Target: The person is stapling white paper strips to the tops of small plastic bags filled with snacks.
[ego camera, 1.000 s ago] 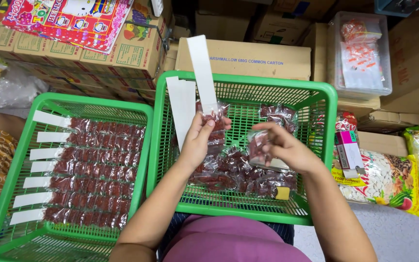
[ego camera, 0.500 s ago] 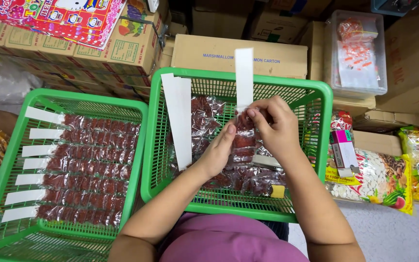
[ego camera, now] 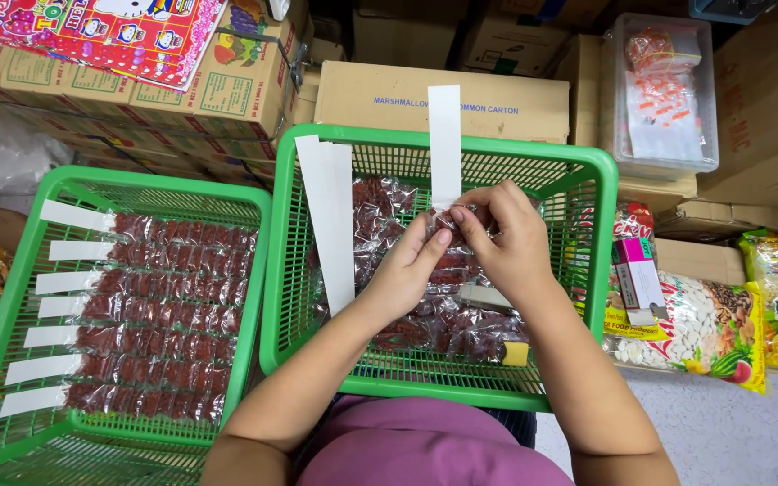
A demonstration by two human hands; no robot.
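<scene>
A white paper strip (ego camera: 445, 144) stands upright over the right green basket (ego camera: 587, 171), its lower end pinched, together with a small clear packet of red sweets (ego camera: 451, 224), between the fingertips of the left hand (ego camera: 410, 265) and right hand (ego camera: 508, 238). More strips (ego camera: 328, 216) lean beside it; the left basket (ego camera: 11, 297) holds finished rows.

Bare forearms, no sleeves; a purple-pink garment below.

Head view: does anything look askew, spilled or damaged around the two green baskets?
Nothing stands out. The left basket holds tidy rows of red packets with white strips. In the right basket, both hands hold a white strip over loose packets; spare strips lean on its wall.
</scene>
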